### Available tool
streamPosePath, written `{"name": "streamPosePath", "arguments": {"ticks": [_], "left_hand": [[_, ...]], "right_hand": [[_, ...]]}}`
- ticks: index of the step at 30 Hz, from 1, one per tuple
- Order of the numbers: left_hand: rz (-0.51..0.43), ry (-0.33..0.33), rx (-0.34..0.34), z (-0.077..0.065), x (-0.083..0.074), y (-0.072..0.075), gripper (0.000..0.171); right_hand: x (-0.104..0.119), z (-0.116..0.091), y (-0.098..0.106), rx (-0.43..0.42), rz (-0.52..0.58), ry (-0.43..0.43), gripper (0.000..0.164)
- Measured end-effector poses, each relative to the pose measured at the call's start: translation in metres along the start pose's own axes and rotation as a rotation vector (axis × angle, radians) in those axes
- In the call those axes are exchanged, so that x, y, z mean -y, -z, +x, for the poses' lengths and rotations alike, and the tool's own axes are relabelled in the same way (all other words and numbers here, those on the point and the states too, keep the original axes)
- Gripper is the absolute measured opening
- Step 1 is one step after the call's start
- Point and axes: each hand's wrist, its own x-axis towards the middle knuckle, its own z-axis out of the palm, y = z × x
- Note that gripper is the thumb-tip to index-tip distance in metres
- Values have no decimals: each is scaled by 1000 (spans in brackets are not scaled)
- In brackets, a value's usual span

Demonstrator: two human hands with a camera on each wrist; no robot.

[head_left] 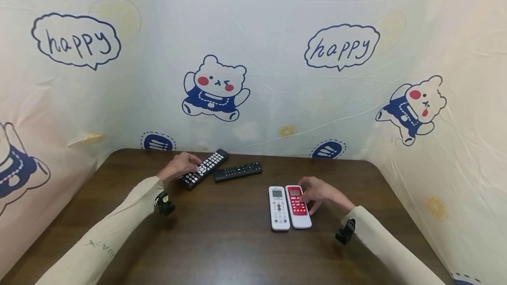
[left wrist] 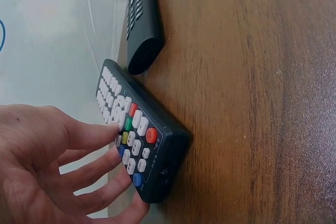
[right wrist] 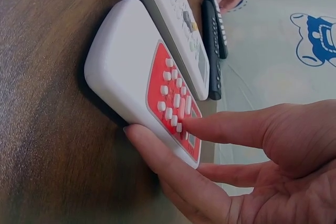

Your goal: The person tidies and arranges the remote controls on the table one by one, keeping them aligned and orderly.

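At the back left of the table, my left hand (head_left: 182, 165) touches a black remote control (head_left: 206, 168) with pale and coloured buttons. In the left wrist view, one fingertip lies on its buttons and the other fingers (left wrist: 107, 195) lie spread along its side edge. My right hand (head_left: 318, 191) touches a white remote control with a red button panel (head_left: 298, 206). In the right wrist view, one fingertip meets the red panel and another rests at the side of the casing. Both remotes lie face up.
A slimmer black remote (head_left: 238, 171) lies just right of the left-hand one. A white remote with a grey screen (head_left: 279, 208) is alongside the red-panelled one. A printed curtain (head_left: 269, 56) surrounds the back and sides of the brown wooden table (head_left: 222, 241).
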Motion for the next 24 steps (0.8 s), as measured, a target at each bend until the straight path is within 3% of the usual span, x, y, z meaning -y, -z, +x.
{"name": "streamPosePath", "arguments": {"ticks": [13, 24], "left_hand": [[-61, 15, 23, -6, -4, 2, 40], [20, -114, 10, -1, -10, 0, 43]], "right_hand": [[5, 2, 0, 9, -20, -9, 61], [4, 1, -4, -9, -2, -28, 62]]}}
